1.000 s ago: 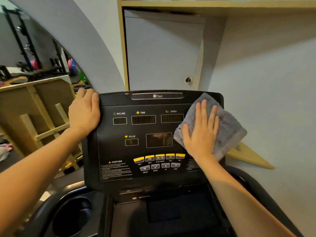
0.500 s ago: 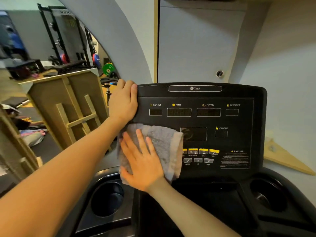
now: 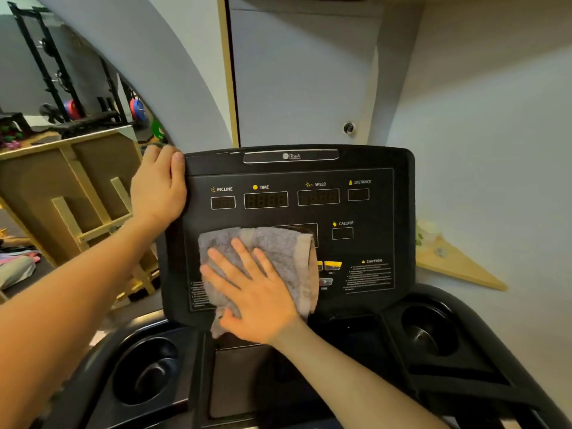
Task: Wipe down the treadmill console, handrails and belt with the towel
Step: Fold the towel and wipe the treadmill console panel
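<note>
It was a gym: a treadmill console [image 3: 294, 212] stood at 12 o'clock, a rack [image 3: 46, 72] with weight plates [image 3: 136, 109] at 10 o'clock.

The console [image 3: 365, 212] stands upright before the wall, with a cabinet door [image 3: 303, 75] behind its top edge. The left hand [image 3: 158, 190] lies over the console's upper left corner. The towel [image 3: 272, 252] lies flat on the console's lower left part, reaching past its bottom edge, and the right hand [image 3: 257, 295] lies on the towel. Below the console, one cup holder [image 3: 145, 370] sits under its left corner and another [image 3: 430, 329] under its right. A wooden frame [image 3: 77, 187] stands left of the console.
</note>
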`<state>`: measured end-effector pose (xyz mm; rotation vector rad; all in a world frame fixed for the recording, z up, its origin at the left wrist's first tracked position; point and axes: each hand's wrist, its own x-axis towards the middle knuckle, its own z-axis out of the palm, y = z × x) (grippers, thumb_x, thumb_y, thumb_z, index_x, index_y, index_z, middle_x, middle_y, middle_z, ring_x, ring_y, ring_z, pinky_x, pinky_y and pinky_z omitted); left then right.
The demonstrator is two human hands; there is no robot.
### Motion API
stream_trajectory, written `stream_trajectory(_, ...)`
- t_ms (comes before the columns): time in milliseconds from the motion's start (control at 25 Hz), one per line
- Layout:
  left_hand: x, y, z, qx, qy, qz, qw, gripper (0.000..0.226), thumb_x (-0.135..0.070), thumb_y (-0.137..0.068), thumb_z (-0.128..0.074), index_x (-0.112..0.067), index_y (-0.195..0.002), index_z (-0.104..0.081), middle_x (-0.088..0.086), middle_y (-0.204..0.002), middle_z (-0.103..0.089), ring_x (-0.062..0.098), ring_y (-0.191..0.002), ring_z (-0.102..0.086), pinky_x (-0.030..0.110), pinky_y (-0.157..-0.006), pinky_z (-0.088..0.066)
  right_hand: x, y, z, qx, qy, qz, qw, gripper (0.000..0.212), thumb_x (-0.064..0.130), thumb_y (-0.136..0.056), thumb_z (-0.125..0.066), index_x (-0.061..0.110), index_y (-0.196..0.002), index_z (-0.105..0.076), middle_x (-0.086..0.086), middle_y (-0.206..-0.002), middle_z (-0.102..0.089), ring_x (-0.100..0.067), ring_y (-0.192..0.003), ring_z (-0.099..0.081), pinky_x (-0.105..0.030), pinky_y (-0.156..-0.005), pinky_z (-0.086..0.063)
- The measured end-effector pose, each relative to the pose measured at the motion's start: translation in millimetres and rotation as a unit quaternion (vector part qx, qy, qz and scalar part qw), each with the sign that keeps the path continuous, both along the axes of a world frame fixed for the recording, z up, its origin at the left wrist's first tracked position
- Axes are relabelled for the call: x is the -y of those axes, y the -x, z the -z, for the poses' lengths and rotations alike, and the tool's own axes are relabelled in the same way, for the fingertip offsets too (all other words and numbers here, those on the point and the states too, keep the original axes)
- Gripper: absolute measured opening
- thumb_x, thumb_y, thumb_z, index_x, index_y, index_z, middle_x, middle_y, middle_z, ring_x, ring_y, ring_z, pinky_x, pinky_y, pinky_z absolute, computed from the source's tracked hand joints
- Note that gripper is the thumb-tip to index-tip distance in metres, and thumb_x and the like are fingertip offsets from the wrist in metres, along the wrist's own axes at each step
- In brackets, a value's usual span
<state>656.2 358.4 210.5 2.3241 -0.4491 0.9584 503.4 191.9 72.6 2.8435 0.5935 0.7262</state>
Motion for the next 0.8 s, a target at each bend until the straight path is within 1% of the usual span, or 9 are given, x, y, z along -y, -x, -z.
stream_trajectory(120, 2, 3, -1, -0.011, -0.003, -0.010, 1.000, 0.038, -0.035, -0.108, -0.028, -0.008, -0.112, -0.054, 0.017, -0.113, -0.050, 0.037, -0.101, -0.052, 0.048, -0.086, -0.042, 86, 22, 2, -0.005, 0.008, 0.042, 0.999, 0.082, 0.053, -0.093, -0.044, 0.031, -0.163, -0.008, 0.003, -0.171, 0.007, -0.030, -0.156, 0.014, -0.052, -0.125, 0.000)
stream_trajectory(200, 2, 3, 0, -0.017, -0.001, -0.020, 1.000, 0.039, -0.037, -0.108, -0.027, -0.009, -0.113, -0.053, 0.018, -0.116, -0.049, 0.039, -0.105, -0.052, 0.052, -0.090, -0.043, 143, 37, 2, -0.002, 0.000, 0.078, 0.997, 0.081, 0.057, -0.093, -0.043, 0.033, -0.162, -0.009, 0.003, -0.171, 0.006, -0.030, -0.156, 0.013, -0.055, -0.125, -0.004)
stream_trajectory(280, 3, 3, 0, -0.020, 0.001, -0.036, 0.999, 0.040, -0.039, -0.108, -0.025, -0.010, -0.113, -0.052, 0.018, -0.115, -0.048, 0.041, -0.105, -0.051, 0.054, -0.090, -0.043, 189, 49, 0, 0.008, -0.028, 0.129, 0.991, 0.085, 0.067, -0.090, -0.045, 0.035, -0.162, -0.013, 0.003, -0.171, 0.003, -0.031, -0.156, 0.011, -0.061, -0.122, -0.011)
stream_trajectory(360, 5, 4, -1, -0.018, 0.004, -0.045, 0.999, 0.040, -0.039, -0.107, -0.025, -0.009, -0.111, -0.051, 0.019, -0.111, -0.047, 0.042, -0.102, -0.050, 0.055, -0.087, -0.043, 218, 56, -3, 0.019, -0.069, 0.181, 0.981, 0.091, 0.076, -0.085, -0.045, 0.035, -0.161, -0.017, 0.002, -0.171, -0.001, -0.032, -0.156, 0.008, -0.066, -0.119, -0.014)
stream_trajectory(480, 8, 5, -2, -0.017, 0.002, -0.051, 0.999, 0.039, -0.037, -0.107, -0.025, -0.008, -0.111, -0.051, 0.020, -0.108, -0.046, 0.044, -0.101, -0.051, 0.056, -0.085, -0.043, 232, 48, -12, 0.048, -0.120, 0.222, 0.966, 0.097, 0.081, -0.082, -0.044, 0.031, -0.161, -0.017, -0.002, -0.171, -0.004, -0.035, -0.156, 0.005, -0.066, -0.120, -0.011)
stream_trajectory(560, 7, 5, -1, -0.013, 0.006, -0.050, 0.999, 0.038, -0.036, -0.107, -0.026, -0.008, -0.110, -0.051, 0.020, -0.107, -0.046, 0.045, -0.098, -0.051, 0.056, -0.084, -0.043, 235, 33, -28, 0.075, -0.162, 0.237, 0.955, 0.101, 0.078, -0.084, -0.046, 0.027, -0.163, -0.008, -0.004, -0.171, -0.002, -0.036, -0.156, 0.005, -0.064, -0.121, -0.014)
stream_trajectory(680, 3, 2, 1, -0.014, 0.004, -0.055, 0.998, 0.041, -0.041, -0.105, -0.023, -0.012, -0.110, -0.051, 0.017, -0.105, -0.045, 0.046, -0.096, -0.053, 0.057, -0.084, -0.043, 237, -2, -71, 0.108, -0.223, 0.256, 0.934, 0.102, 0.075, -0.087, -0.041, 0.022, -0.162, 0.004, -0.003, -0.171, 0.005, -0.033, -0.156, 0.007, -0.059, -0.123, -0.015)
stream_trajectory(720, 1, 1, 2, -0.016, 0.007, -0.052, 0.999, 0.043, -0.043, -0.104, -0.022, -0.012, -0.109, -0.052, 0.016, -0.105, -0.046, 0.045, -0.096, -0.053, 0.056, -0.085, -0.043, 235, -14, -87, 0.113, -0.232, 0.260, 0.931, 0.102, 0.074, -0.087, -0.038, 0.021, -0.162, 0.006, -0.002, -0.171, 0.006, -0.033, -0.156, 0.008, -0.059, -0.123, -0.014)
stream_trajectory(800, -1, -2, 2, -0.027, 0.044, -0.029, 0.998, 0.044, -0.042, -0.103, -0.024, -0.011, -0.112, -0.055, 0.016, -0.108, -0.050, 0.041, -0.103, -0.052, 0.052, -0.088, -0.042, 222, -35, -115, 0.127, -0.229, 0.265, 0.928, 0.098, 0.072, -0.089, -0.032, 0.019, -0.162, 0.005, -0.002, -0.171, 0.005, -0.034, -0.156, 0.009, -0.061, -0.123, -0.009)
